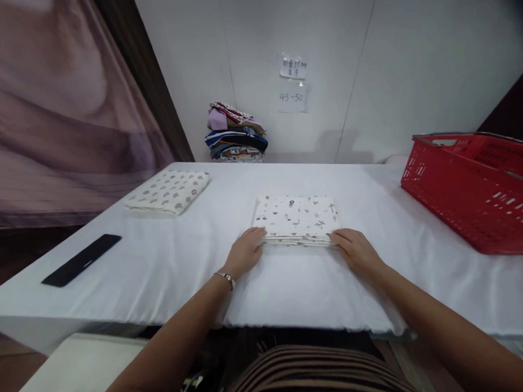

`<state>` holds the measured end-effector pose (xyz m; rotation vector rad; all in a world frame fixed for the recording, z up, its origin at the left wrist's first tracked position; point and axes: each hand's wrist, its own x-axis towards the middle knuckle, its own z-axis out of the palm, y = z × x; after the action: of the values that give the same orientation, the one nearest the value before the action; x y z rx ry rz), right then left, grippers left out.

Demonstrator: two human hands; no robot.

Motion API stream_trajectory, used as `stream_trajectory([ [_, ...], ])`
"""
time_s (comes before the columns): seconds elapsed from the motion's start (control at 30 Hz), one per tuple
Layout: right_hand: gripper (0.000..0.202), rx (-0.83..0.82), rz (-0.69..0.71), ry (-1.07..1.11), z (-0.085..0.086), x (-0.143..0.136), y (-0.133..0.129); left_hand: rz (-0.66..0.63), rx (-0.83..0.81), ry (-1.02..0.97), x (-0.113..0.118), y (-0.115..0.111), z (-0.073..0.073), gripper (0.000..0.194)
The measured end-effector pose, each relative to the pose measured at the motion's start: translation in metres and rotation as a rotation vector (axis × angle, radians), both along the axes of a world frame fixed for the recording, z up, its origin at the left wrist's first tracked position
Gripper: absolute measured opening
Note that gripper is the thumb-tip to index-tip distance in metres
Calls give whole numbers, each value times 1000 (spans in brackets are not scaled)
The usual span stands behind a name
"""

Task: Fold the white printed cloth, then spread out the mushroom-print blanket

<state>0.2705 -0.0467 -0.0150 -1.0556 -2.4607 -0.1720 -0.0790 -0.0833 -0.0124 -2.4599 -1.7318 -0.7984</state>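
Observation:
A white cloth with small printed figures lies folded into a rectangle on the white-covered table, its layered edge facing me. My left hand holds its near left corner, with the fingertips on top of the fabric. At the near right corner my right hand grips the layers in the same way, fingers bent over the edge. The thumbs are mostly hidden. Farther left lies a second folded cloth, cream with grey mushroom-like prints, apart from both hands.
A red plastic basket stands at the right of the table. A flat black object lies near the left edge. Behind the table rises a stack of folded fabrics against the wall, and a pinkish curtain hangs at the left.

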Motion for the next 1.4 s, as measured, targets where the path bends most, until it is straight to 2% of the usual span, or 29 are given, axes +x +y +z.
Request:
stream_trajectory([
  [0.13,41,27,54,0,8,-17,2,-2,56,7,1,4,5,34],
  [0.23,37,18,114,2,2,-28,7,-13,50,60,2,8,6,24],
  [0.4,36,-12,159,78,-14,-27,12,-15,7,11,-2,7,3,20],
  [0.53,36,-94,161,86,-5,-25,7,1,-22,-116,-5,7,9,18],
  [0.67,36,-211,53,123,19,-41,16,103,-5,-229,5,25,23,28],
  [0.77,44,-267,-72,115,29,-56,40,125,-1,-158,18,48,27,33],
  [0.9,52,-394,-237,-38,19,-64,67,151,-212,12,24,66,10,51],
  [1.0,50,-456,-268,-61,6,-62,73,164,-277,23,21,67,-6,53],
  [1.07,47,-491,-241,36,1,-59,75,169,-256,17,19,67,-12,53],
  [1.17,42,-575,-241,445,0,-49,81,175,-252,20,18,67,-13,54],
  [1.23,39,-604,-329,810,0,-37,87,179,-268,31,18,68,-11,55],
  [1.3,35,-651,-437,1077,-1,-23,91,180,-303,52,16,69,-7,56],
  [1.4,32,-780,-504,1210,-6,-9,92,211,-381,106,17,73,4,55],
])
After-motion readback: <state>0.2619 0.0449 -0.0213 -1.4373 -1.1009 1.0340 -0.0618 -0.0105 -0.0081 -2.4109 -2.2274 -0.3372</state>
